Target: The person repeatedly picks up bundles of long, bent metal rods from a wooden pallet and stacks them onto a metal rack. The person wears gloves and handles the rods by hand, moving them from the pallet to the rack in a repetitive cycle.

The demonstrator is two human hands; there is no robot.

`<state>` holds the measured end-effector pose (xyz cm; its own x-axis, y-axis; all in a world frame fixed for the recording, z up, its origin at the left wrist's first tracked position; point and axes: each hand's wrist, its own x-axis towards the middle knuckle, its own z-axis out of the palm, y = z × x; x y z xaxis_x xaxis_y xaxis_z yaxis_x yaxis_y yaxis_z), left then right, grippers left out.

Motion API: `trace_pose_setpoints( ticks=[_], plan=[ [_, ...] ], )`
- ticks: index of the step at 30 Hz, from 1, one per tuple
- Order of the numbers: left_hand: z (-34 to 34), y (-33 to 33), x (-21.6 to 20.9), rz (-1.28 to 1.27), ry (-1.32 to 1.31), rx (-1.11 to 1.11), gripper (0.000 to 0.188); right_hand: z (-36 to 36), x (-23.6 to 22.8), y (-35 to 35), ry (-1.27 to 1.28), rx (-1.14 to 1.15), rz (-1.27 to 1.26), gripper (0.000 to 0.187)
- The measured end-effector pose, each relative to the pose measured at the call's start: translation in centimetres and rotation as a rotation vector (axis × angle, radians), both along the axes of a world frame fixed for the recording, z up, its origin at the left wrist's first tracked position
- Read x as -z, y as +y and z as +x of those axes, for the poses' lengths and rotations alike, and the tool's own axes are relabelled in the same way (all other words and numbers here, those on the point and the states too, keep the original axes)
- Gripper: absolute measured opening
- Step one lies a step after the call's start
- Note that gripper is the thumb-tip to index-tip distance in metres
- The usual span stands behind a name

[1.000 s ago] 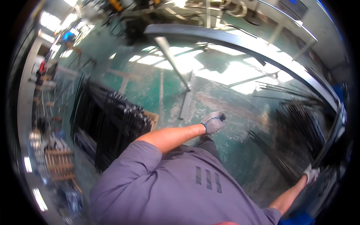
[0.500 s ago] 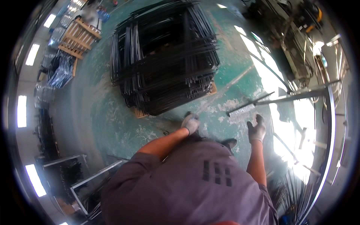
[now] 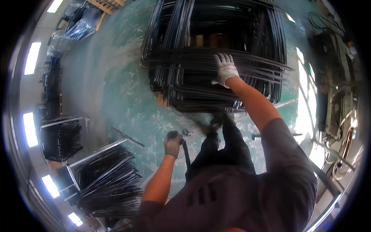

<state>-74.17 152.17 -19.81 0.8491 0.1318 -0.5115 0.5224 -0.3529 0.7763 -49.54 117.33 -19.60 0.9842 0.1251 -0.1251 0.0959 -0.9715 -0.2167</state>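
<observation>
A tall stack of black bent metal frames (image 3: pixel 177 71) stands before me on the floor. Over its near side reaches my right hand (image 3: pixel 226 72) in a white knit glove, fingers stretched out and apart; whether it touches the bars, I cannot tell. My left hand (image 3: pixel 172 145), in a greyish glove, is closed low beside my legs. Right next to that fist are a small shiny metal piece (image 3: pixel 186 133) and a narrow black strip (image 3: pixel 187 154). What the fist holds is hidden by the fingers.
Wood (image 3: pixel 162 99) shows under the stack's near left corner. At lower left, metal racks hold bundles of thin black rods (image 3: pixel 110 176). Machinery with hoses (image 3: pixel 338 89) lines the right side. A wooden pallet (image 3: pixel 104 5) and plastic-wrapped goods (image 3: pixel 83 25) lie at far left.
My right hand has swung forward and left over the stack. My left hand has moved back toward me and left. The view has turned, and the stack appears nearer and farther right.
</observation>
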Motion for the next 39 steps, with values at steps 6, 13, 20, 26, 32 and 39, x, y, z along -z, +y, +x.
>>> trace_pose_setpoints(
  ticks=[6,13,20,26,32,39],
  plan=[
    [-10.9,-3.7,0.8,-0.203,0.092,-0.401,0.030,10.9,3.7,3.8,0.315,-0.050,-0.086,0.139],
    [-9.1,-12.6,-2.6,-0.378,0.406,-0.649,0.032,11.0,4.5,6.1,0.439,-0.083,-0.001,0.136],
    [-3.1,-11.2,-2.9,-0.290,0.296,-0.589,0.034,6.6,6.3,8.8,0.216,-0.118,-0.189,0.112],
    [-4.3,-8.8,-1.3,-0.202,0.087,-0.492,0.035,8.6,10.5,8.8,0.167,-0.012,0.020,0.019],
    [-3.2,-8.2,2.0,-0.548,0.090,-0.788,0.035,7.1,5.3,7.2,0.231,-0.225,0.105,0.024],
    [6.5,-4.2,3.9,-1.010,-0.057,-0.692,0.021,3.7,-9.8,4.1,0.268,-0.277,-0.011,0.024]
  ],
)
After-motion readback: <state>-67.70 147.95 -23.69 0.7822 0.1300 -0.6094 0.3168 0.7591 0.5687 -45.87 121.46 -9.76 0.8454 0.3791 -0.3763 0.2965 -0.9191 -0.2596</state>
